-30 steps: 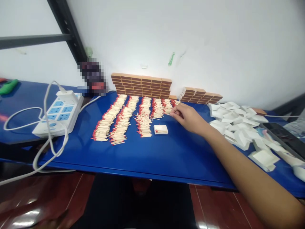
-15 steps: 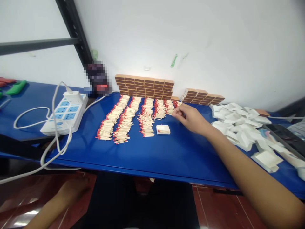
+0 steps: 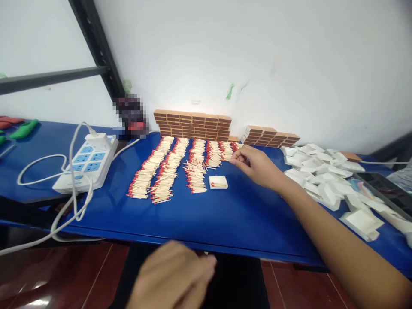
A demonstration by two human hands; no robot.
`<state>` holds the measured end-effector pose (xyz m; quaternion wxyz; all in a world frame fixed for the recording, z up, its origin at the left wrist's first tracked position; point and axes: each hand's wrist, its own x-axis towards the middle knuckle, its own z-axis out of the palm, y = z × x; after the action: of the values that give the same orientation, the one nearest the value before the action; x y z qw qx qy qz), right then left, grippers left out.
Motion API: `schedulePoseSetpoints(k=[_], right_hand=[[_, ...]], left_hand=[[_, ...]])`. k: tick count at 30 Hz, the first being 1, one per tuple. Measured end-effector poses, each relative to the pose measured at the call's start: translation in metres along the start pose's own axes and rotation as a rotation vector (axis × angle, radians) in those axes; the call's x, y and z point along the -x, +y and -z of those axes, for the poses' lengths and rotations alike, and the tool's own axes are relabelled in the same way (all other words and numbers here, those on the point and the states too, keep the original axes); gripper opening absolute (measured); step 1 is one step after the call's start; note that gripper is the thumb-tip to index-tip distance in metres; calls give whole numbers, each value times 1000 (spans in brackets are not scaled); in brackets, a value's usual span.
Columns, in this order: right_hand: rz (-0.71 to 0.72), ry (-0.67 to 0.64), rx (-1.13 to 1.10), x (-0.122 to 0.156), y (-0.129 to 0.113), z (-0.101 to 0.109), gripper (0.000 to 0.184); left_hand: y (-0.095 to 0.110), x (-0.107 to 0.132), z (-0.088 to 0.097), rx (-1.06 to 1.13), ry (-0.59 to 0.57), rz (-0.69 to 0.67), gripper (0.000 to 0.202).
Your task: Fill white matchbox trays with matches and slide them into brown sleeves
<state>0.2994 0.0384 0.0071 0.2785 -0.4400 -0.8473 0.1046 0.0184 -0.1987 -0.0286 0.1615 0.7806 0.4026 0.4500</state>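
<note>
My right hand [image 3: 254,164] is at the near end of the right-hand rows of red-tipped matches [image 3: 226,151], thumb and fingertips pinched together. Whatever the pinch holds is too small to make out. A small white matchbox tray [image 3: 218,186] lies flat on the blue table, left of and nearer than that hand, with a match or so inside. Several long rows of matches [image 3: 165,171] fan out to its left. My left hand [image 3: 172,274], smeared by motion, hangs in front of the table's near edge, and its fingers cannot be made out.
Stacked matchboxes [image 3: 193,124] line the wall, with a lower stack [image 3: 270,136] to the right. White paper trays [image 3: 322,171] are heaped on the right beside a phone [image 3: 383,193]. A power strip [image 3: 86,163] with looped white cables [image 3: 75,201] sits left.
My left hand has risen from low at the left to the table's front edge. My right hand stays by the matches, still pinched. The view has tilted slightly upward.
</note>
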Motion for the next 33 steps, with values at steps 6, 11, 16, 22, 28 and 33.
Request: schedulePoseSetpoints(k=[6, 11, 16, 22, 28, 33], right_hand=[[66, -175, -16, 5, -28, 9, 18], [80, -257, 4, 8, -38, 0, 15], [66, -275, -24, 9, -39, -5, 12], [-35, -61, 39, 1, -14, 3, 19], [-67, -6, 116, -3, 12, -7, 9], [-52, -58, 176, -6, 14, -15, 10]], left_hand=[[-40, -132, 38, -318, -75, -206, 18], [-75, -201, 16, -499, -511, -300, 47], [-91, -211, -4, -473, -612, -406, 62], [-101, -191, -4, -410, -563, -362, 56], [-102, -185, -7, -324, -506, -342, 28], [-104, -184, -10, -297, -500, -333, 25]])
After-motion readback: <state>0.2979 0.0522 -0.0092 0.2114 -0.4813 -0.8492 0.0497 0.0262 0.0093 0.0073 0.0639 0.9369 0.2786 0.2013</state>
